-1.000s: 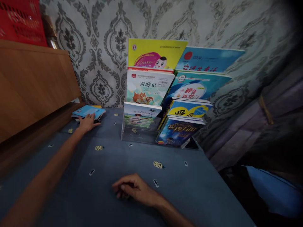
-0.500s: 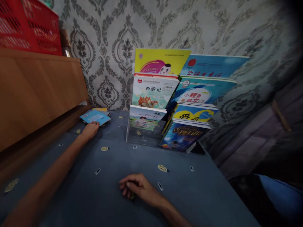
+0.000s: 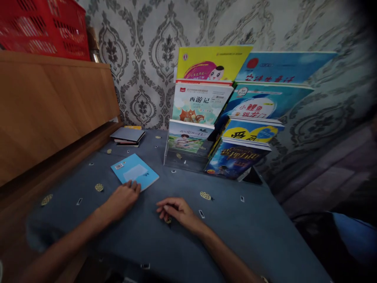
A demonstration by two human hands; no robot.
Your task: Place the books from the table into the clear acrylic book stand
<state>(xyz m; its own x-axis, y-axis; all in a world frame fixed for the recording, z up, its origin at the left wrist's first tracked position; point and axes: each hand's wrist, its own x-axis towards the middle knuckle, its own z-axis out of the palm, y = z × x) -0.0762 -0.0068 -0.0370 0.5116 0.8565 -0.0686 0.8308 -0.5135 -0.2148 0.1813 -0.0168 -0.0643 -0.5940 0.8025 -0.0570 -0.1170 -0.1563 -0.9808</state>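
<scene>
My left hand [image 3: 125,198] has its fingers over the near edge of a light blue book [image 3: 132,169], with the thumb hidden underneath. The book is slanted and just above or on the table, back cover up, with a white barcode label at its far left corner. To the right, my right hand [image 3: 176,210] hovers at or rests on the cloth, fingers loosely bent and apart, holding nothing. Behind the blue book, a small stack of books [image 3: 129,135] with a grey one on top lies near the wall.
A clear stepped rack [image 3: 185,162] holds several upright books in two columns, including a dark blue book [image 3: 235,159] in front. A wooden cabinet [image 3: 59,102] borders the left side, with a red basket [image 3: 44,29] on top. Blue-grey cloth [image 3: 141,232] covers the table.
My left hand has drawn the blue book off the stack, toward me and to the right, uncovering the grey one. My right hand keeps nearly the same pose. The view has shifted slightly.
</scene>
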